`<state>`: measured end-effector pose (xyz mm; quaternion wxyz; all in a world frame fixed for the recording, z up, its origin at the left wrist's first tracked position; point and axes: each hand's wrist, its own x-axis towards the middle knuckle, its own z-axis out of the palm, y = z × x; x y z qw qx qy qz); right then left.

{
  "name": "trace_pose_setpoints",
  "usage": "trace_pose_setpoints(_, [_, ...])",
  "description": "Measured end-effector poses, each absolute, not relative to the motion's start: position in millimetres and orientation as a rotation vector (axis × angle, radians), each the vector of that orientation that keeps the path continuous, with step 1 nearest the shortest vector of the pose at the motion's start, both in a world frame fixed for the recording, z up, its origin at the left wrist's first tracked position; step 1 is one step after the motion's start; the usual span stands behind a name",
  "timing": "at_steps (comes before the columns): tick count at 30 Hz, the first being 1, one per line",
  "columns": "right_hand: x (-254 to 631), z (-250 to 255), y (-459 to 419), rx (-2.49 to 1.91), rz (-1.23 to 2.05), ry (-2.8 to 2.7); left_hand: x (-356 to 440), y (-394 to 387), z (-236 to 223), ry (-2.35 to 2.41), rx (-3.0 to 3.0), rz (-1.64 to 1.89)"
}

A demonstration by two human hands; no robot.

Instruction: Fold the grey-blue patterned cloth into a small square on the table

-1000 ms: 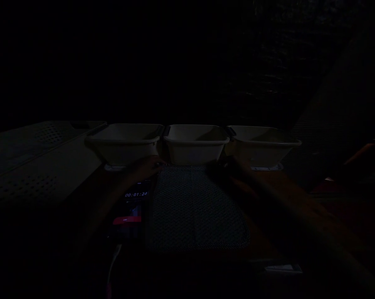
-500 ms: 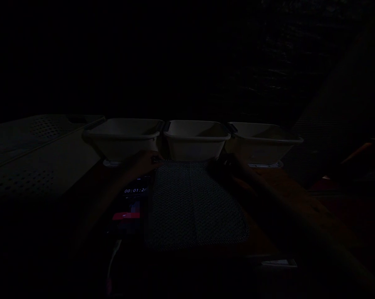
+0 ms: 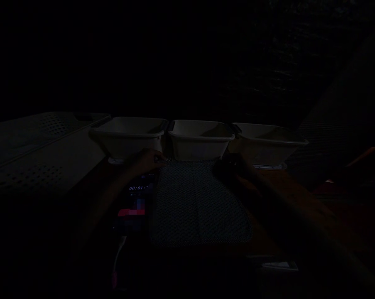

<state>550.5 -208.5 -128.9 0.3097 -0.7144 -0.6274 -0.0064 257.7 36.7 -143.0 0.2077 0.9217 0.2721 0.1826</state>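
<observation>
Our left fingers sit at the far left corner of the textured cloth, our right fingers by its far right, perhaps to keep it flat; we cannot tell how open they are or whether they grip. Just beyond them stand three tubs.
</observation>
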Motion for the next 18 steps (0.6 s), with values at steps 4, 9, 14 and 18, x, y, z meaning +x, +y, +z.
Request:
trace_pose_setpoints(4, [557.2, -130.6, -207.7, -1.96, 0.001, -1.639, 259.4, 34.9, -142.9, 0.773, 2.476, 0.583])
trace_pose_setpoints(9, [567.1, -130.6, -208.0, -2.046, 0.017, -1.621, 261.7, 36.1, -148.8, 0.735, 2.389, 0.658])
trace_pose_setpoints(14, [569.7, -129.6, -209.6, -2.096, -0.027, -1.6, 261.2, 27.7, -144.6, 0.802, 2.576, 0.729])
trace_pose_setpoints(18, [572.2, -131.3, -210.5, -2.093, -0.069, -1.599, 260.4, 25.3, -141.2, 0.872, 2.612, 0.716])
